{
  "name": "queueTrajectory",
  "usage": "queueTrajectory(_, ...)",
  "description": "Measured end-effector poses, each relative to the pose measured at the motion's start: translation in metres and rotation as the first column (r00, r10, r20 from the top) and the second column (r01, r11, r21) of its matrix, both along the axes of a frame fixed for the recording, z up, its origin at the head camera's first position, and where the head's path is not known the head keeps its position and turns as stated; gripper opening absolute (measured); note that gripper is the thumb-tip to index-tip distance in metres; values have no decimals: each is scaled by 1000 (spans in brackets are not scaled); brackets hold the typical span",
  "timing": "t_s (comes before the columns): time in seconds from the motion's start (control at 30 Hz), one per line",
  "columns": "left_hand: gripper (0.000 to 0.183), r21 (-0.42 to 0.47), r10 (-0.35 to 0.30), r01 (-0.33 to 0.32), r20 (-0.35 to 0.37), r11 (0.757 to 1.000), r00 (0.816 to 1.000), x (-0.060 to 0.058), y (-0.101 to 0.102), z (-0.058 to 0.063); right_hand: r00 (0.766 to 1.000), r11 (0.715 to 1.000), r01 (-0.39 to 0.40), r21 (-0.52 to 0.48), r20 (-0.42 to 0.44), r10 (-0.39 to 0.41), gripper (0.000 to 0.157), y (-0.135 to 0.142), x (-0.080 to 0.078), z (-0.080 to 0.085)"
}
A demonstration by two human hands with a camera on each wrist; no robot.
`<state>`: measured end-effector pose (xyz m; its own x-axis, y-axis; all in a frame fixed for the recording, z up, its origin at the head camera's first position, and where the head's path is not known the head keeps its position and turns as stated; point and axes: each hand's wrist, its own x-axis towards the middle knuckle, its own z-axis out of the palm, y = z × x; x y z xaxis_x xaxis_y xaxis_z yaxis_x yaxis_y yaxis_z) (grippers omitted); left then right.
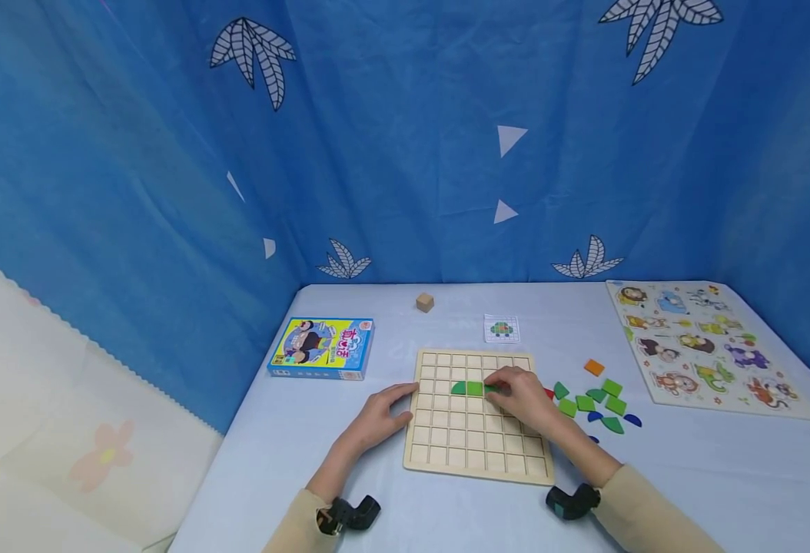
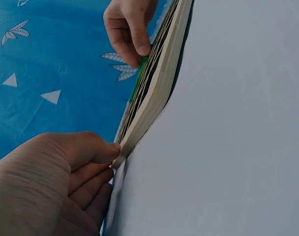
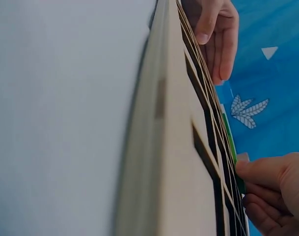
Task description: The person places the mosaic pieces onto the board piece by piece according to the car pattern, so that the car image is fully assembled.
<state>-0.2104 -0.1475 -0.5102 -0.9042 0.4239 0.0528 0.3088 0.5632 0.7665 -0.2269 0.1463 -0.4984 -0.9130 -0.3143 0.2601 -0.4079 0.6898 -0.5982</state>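
A pale wooden grid board lies in front of the person. In one of its rows sit a green quarter-round piece and, beside it, a green square piece. My right hand reaches over the board and pinches a green puzzle piece between thumb and fingers, right of the square. Its shape is mostly hidden by the fingertips. At the board's left edge rests my left hand, fingers fairly straight, fingertips and thumb touching the rim; the left wrist view shows this hand at the wooden edge.
Right of the board lie loose green squares, blue half-rounds and an orange square. Behind it are a small pattern card and a wooden cube. A boxed game stands left, an animal puzzle board right.
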Motion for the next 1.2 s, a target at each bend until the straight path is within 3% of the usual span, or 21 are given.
queueTrajectory(0.4, 51, -7, 5, -5, 0, 1000, 1000, 0, -1, 0, 997, 998, -25, 50, -69, 28, 24, -4, 0, 0)
queueTrajectory(0.57, 51, -6, 1, -1, -5, 1000, 1000, 1, 0, 1, 999, 1000, -19, -22, -27, 18, 26, 5, 6, 11)
queueTrajectory(0.67, 50, -3, -2, 2, -9, 1000, 1000, 1, 0, 1, 1000, 998, 28, -63, -4, -29, 26, 22, 9, 19)
queueTrajectory(0.87, 51, -12, 6, -6, -4, 1000, 1000, 2, -2, 0, 983, 984, 180, -4, 47, -179, 28, 68, 15, 24)
queueTrajectory(1.03, 51, -9, 5, -5, -14, 1000, 1000, 1, -2, 0, 962, 964, 260, 62, 67, -264, 25, 87, 22, 17)
queueTrajectory(1.2, 50, 3, 0, 1, -24, 1000, 1000, 1, 0, -2, 953, 948, 292, 125, 44, -300, 25, 92, 23, 9)
